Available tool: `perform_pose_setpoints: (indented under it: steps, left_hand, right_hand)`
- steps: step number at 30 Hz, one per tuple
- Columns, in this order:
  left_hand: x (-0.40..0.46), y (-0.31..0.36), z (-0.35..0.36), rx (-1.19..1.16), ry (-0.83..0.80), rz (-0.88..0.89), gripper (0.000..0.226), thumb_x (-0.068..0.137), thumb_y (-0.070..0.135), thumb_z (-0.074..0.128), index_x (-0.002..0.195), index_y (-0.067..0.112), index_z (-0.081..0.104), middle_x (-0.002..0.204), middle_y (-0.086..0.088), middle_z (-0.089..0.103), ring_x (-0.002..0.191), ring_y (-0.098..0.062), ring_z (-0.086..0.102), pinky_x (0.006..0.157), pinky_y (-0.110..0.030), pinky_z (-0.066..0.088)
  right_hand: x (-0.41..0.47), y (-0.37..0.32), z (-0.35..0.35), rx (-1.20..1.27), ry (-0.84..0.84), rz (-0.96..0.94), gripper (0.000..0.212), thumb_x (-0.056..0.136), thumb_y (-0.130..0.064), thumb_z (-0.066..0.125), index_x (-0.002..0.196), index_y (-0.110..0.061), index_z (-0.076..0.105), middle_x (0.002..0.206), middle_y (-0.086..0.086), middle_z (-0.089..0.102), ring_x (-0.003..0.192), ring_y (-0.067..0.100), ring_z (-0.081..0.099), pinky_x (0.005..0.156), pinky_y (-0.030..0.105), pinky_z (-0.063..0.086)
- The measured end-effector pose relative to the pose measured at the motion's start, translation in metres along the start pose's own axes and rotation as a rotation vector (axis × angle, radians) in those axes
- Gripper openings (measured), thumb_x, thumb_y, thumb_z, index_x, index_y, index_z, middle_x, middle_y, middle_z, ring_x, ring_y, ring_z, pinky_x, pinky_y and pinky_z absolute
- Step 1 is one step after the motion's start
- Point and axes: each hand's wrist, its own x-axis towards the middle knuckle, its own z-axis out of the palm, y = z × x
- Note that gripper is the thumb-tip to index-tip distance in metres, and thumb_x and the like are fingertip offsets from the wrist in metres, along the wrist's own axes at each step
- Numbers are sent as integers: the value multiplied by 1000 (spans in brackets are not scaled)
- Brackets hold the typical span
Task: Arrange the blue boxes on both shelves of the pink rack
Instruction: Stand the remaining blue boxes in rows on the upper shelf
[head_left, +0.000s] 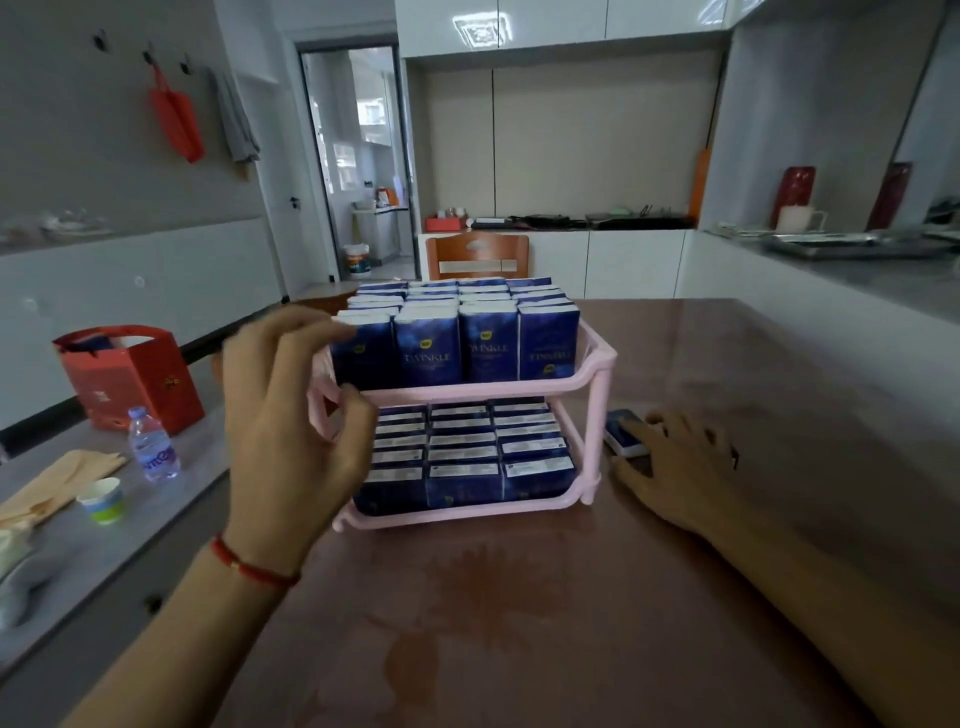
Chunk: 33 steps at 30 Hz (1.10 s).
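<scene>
Left hand (291, 415) raised at pink rack (592, 374) left end, fingers spread, gripping nothing. Blue boxes (457, 348) filled both shelves beside it. Right hand (675, 467) flat, fingertips touching loose box (621, 436) on table (519, 623).

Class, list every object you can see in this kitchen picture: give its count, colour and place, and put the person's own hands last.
Pink plastic two-shelf rack: one, middle of the brown table.
Blue boxes: many, filling both shelves.
Loose blue box: one, on the table right of the rack.
Red paper bag: one, left counter.
Clear water bottle: one, left counter.
Green-and-white paper cup: one, left counter.
Orange wooden chair: one, behind the table.
Left hand: raised at the rack's left end, fingers loosely curled.
Right hand: on the loose box.
</scene>
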Motion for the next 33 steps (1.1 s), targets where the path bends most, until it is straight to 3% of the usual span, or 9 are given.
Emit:
perform_pose_setpoints:
  steps: [3, 6, 9, 13, 15, 17, 21, 27, 33]
  left_hand:
    - [-30, 28, 2, -79, -25, 132, 25, 82, 3, 56, 102, -6, 68, 112, -21, 62, 108, -31, 54, 97, -29, 38]
    - [-56, 41, 11, -200, -215, 191, 26, 77, -2, 60, 101, -1, 69, 112, -13, 62, 104, -28, 57, 89, -39, 46]
    - [-64, 39, 18, -257, -315, 181, 32, 73, -6, 63, 103, 3, 68, 112, -8, 61, 104, -27, 57, 88, -41, 46]
    - [-60, 37, 23, -293, -307, 109, 34, 73, -8, 64, 104, 6, 66, 112, -4, 61, 106, -23, 56, 90, -38, 47]
    - [-60, 35, 26, -294, -293, 98, 32, 75, -5, 62, 104, 6, 66, 113, -4, 60, 107, -22, 56, 92, -36, 47]
    - [-58, 32, 27, -267, -251, 98, 30, 76, -2, 62, 104, 6, 66, 114, -5, 61, 108, -21, 55, 93, -34, 47]
    - [-41, 24, 25, -106, -102, 104, 26, 80, 10, 60, 104, 4, 69, 117, -12, 63, 111, -27, 55, 97, -31, 40]
    - [0, 7, 15, 63, -52, 77, 43, 81, 22, 51, 119, 7, 66, 132, -12, 59, 129, -34, 49, 107, -47, 36]
    - [12, -10, 13, 133, -266, 86, 63, 84, 37, 48, 144, 18, 48, 150, -4, 47, 141, -26, 37, 114, -52, 31]
  right_hand:
    - [-4, -7, -7, -78, 3, 0, 56, 88, -71, 40, 131, -36, 50, 136, -2, 51, 121, 22, 46, 99, 42, 34]
    - [-20, -12, -17, -110, -11, -64, 41, 90, -60, 47, 124, -37, 47, 129, -8, 55, 117, 17, 51, 98, 43, 34]
    - [-38, -13, -27, 65, -27, -117, 29, 88, -42, 58, 116, -40, 48, 120, -10, 55, 113, 17, 52, 97, 42, 41]
    - [-52, -5, -47, 516, 132, -129, 11, 77, -32, 55, 87, -33, 60, 87, -9, 66, 81, 18, 61, 75, 41, 51]
    - [-60, -3, -70, 689, 222, -117, 13, 85, -34, 54, 91, -31, 65, 85, -10, 67, 76, 14, 62, 70, 40, 53]
    - [-68, -6, -105, 778, 276, -131, 12, 99, -34, 53, 99, -30, 65, 88, -7, 69, 74, 8, 65, 59, 23, 54]
    - [-65, -31, -169, 917, 256, -255, 27, 89, -44, 52, 109, -27, 56, 95, -17, 67, 84, -4, 67, 54, 16, 54]
    - [-18, -91, -203, 626, 289, -513, 27, 87, -45, 64, 104, -25, 63, 106, -15, 63, 89, -4, 59, 69, 12, 47]
    - [20, -116, -202, 361, 319, -652, 36, 84, -53, 67, 104, -24, 69, 101, -4, 67, 87, 15, 59, 75, 40, 51]
